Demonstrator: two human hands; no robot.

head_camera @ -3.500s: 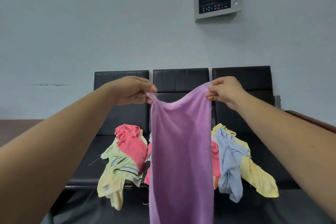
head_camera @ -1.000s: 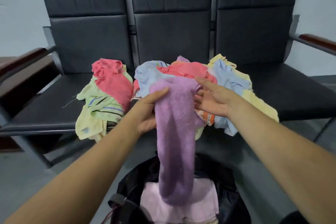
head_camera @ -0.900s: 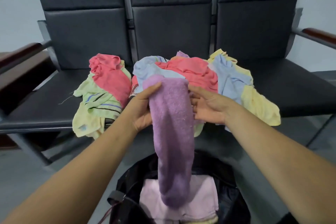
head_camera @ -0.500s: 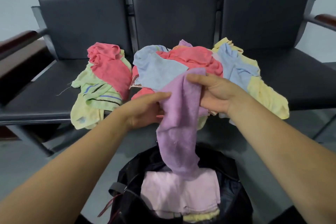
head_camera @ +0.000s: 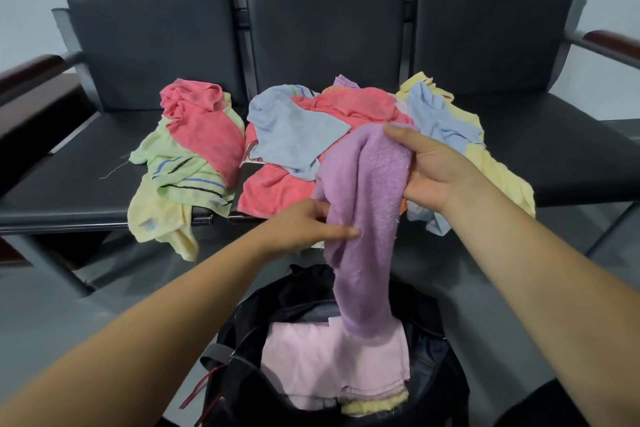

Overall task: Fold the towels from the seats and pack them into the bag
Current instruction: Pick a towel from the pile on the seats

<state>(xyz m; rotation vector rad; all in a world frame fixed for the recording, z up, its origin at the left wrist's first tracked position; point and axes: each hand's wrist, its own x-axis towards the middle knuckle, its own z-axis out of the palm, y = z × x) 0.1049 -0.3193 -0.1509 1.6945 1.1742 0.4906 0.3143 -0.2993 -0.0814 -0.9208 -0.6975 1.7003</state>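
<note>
Head view: the right hand (head_camera: 431, 172) grips the upper end of the long purple terry towel (head_camera: 367, 211), fingers curled round the fabric with the thumb on top; the left hand (head_camera: 304, 225) pinches its left edge lower down. The towel hangs doubled lengthwise, its lower end touching the pale pink folded towel (head_camera: 311, 360) inside the open black fabric bag (head_camera: 242, 326) on the floor. Hazard: releasing now would probably drop it in bunched, since no crosswise fold is made. The loose multicoloured towel heap (head_camera: 301, 135) overhangs the front edge of the black padded bench (head_camera: 69, 184); a brushing forearm could drag pieces off.
</note>
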